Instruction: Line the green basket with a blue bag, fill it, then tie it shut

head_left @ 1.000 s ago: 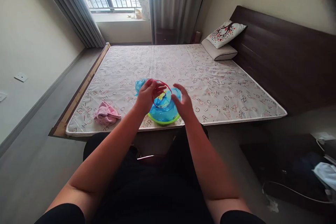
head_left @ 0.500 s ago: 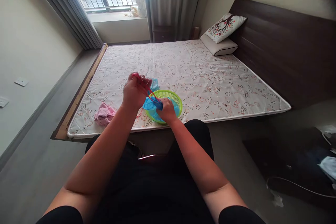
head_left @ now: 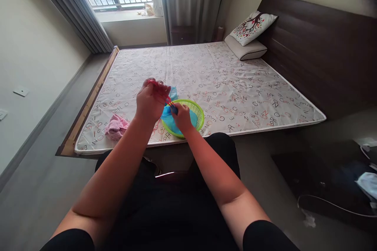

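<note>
My left hand (head_left: 147, 101) is raised over the mattress, its curled fingers holding a thin red cord (head_left: 169, 101). The cord stretches down to a gathered blue bundle (head_left: 174, 109) that my right hand (head_left: 182, 117) grips; its exact kind is not clear. Both hands are close together above the left side of a lime green plastic basket (head_left: 201, 114). Light blue, thin plastic-like material (head_left: 193, 117) lies in the basket. Another light blue piece (head_left: 173, 93) rests just behind the basket's rim.
The basket stands near the front edge of a letter-printed mattress (head_left: 206, 74). A pink towel (head_left: 116, 126) lies crumpled left of it. Two pillows (head_left: 250, 33) lean by the dark headboard (head_left: 309, 47). A wooden bed rail (head_left: 97, 86) runs along the left side.
My right hand has moved slightly up and left with the blue bundle, closer to my left hand. The span of red cord between them is shorter.
</note>
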Demonstrator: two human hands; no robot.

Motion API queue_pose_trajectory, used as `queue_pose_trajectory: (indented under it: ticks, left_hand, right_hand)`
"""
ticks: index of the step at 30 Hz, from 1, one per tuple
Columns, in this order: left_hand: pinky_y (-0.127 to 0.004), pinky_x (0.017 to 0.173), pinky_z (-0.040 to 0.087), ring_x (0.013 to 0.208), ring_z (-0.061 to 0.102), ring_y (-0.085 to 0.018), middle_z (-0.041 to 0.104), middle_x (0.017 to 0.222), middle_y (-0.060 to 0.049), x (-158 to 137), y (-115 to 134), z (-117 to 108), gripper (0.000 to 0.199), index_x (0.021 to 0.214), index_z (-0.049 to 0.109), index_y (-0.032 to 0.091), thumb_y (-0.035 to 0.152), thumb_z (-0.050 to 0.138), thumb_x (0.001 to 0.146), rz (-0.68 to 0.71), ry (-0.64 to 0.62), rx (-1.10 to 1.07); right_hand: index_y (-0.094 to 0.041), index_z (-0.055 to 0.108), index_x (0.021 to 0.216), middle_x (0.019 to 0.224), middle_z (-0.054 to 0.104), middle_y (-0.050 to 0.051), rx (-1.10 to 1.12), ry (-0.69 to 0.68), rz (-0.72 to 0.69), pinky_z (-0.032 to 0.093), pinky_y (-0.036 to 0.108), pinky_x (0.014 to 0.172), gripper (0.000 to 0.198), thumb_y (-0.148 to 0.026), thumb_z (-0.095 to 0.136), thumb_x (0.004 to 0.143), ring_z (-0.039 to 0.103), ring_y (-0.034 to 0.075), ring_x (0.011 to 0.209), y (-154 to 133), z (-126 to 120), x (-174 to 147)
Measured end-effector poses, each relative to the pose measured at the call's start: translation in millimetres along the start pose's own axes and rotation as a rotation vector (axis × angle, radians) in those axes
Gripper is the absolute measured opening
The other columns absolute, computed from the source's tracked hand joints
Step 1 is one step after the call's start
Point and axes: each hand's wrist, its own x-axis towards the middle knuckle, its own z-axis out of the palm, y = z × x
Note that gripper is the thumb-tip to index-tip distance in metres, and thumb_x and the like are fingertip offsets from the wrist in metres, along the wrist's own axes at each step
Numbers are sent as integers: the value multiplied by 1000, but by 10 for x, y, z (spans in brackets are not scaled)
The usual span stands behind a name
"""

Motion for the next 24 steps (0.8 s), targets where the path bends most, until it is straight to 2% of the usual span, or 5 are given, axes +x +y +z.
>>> queue_pose_trajectory:
  ticks: [4,8,11,16,24]
  left_hand:
    - [-31,89,61,67,64,-12,62,73,2,67,143,-75,22,83,53,21,7,53,100,83,65,31]
    - [-33,83,61,78,71,-18,68,76,-1,106,108,-212,14,84,56,21,10,56,91,29,150,232]
    - [-27,70,55,75,68,-17,69,78,-3,79,42,-307,8,84,63,18,11,63,84,-47,197,480]
    - [-22,61,48,64,57,-12,61,71,0,-26,-13,-404,11,85,73,15,24,78,79,-138,92,651]
    - [-26,66,54,69,61,-12,67,80,-4,-187,36,-451,41,95,82,13,47,94,75,-243,-147,713]
  right_hand:
    - [-18,62,143,121,79,13,-20,-208,69,57,39,94,38,-19,48,108,76,29,110,202,-10,-34]
    - [-22,65,143,145,70,15,-16,-271,41,52,50,115,44,-23,65,99,66,33,136,298,-177,-71]
    - [-20,57,152,160,58,16,145,-164,-51,42,55,129,63,-30,75,93,52,33,153,242,-445,-52]
    - [-26,58,151,157,60,11,432,15,-248,50,49,123,56,-39,71,98,56,27,147,-109,-839,60]
    - [-24,74,99,88,72,0,545,131,-95,53,34,80,20,-42,65,102,63,15,79,-320,-969,127]
